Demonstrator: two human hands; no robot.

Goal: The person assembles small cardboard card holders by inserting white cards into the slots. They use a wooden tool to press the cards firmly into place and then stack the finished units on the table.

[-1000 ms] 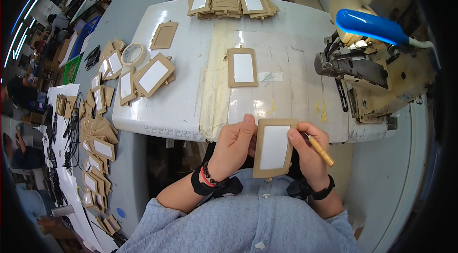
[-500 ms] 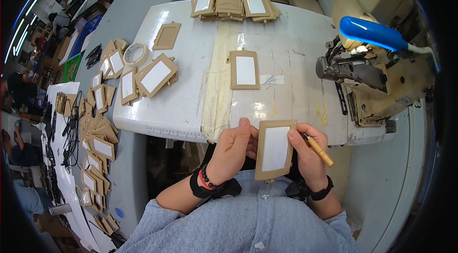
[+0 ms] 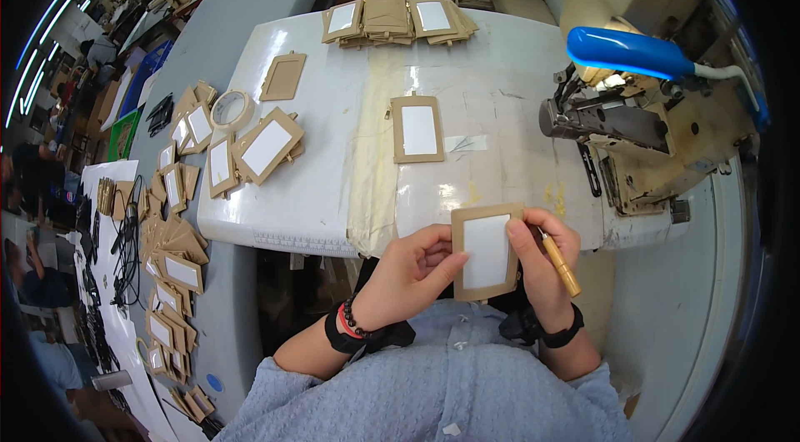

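My left grip (image 3: 408, 277) pinches a beige card holder (image 3: 486, 247) by its left edge, my right grip (image 3: 538, 277) clasps its right edge and a golden pen-like tool (image 3: 561, 265), holder at the table's (image 3: 517, 171) near edge, white panel (image 3: 487, 255) facing my camera

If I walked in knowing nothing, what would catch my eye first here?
Probably the bright blue cover above the machine on the right. Next, the tan white-centred holder at lower centre: the right hand grips it along with a gold-coloured tool, while the left hand is at its left edge. Many similar holders crowd the left side.
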